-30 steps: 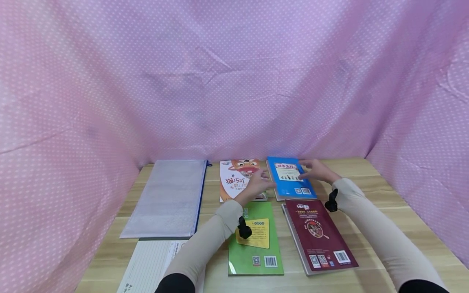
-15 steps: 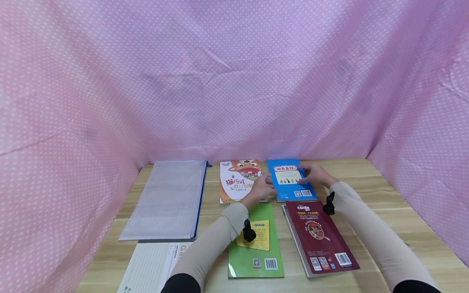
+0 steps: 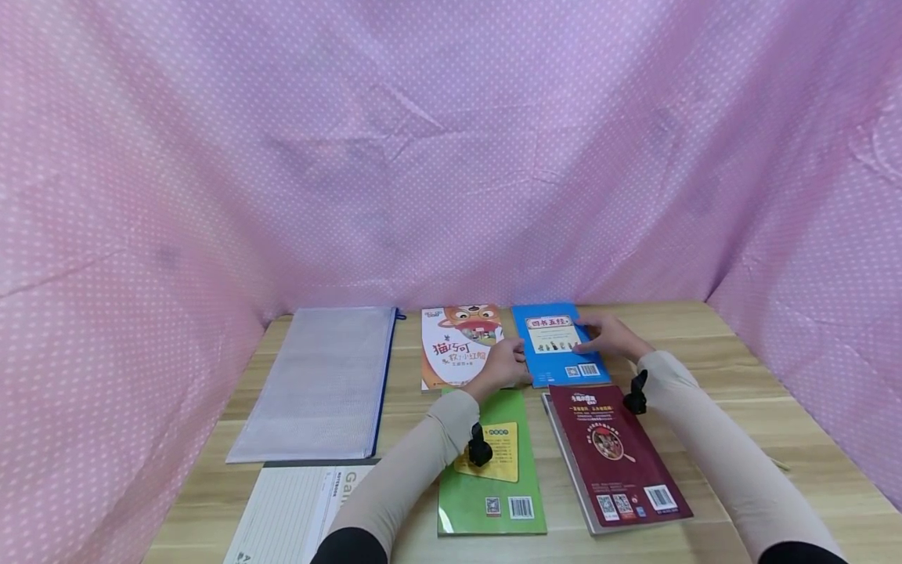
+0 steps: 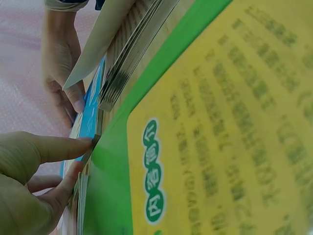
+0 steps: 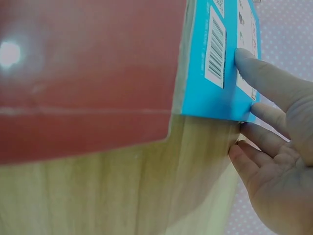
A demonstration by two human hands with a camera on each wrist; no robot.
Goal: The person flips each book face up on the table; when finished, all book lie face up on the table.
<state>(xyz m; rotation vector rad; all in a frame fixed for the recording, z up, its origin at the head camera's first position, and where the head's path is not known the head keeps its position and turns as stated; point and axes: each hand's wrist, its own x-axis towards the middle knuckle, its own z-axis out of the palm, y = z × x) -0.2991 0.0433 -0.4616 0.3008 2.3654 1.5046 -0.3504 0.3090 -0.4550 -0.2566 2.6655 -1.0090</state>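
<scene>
A blue book (image 3: 553, 368) lies at the back of the table between my two hands. My right hand (image 3: 613, 338) grips its right edge, with the thumb on the cover (image 5: 220, 93) and the other fingers along the side. From the other side, my left hand (image 3: 502, 366) touches the book's left edge with extended fingertips, as the left wrist view also shows. Beneath that hand's wrist is a green book (image 3: 486, 501) with a yellow panel. A white picture book (image 3: 451, 337) with a cartoon animal lies left of the blue one, partly covered by my left hand.
A maroon book (image 3: 613, 446) lies in front of the blue one, near my right forearm. At the left are a translucent zip pouch (image 3: 324, 376) with a blue edge and a lined notebook (image 3: 282, 509). Pink dotted cloth (image 3: 451, 157) hangs behind the wooden table (image 3: 747, 368).
My left hand has moved slightly right and nearer to me, up to the blue book's left edge. The blue book has shifted a little. My right hand stays at its right edge.
</scene>
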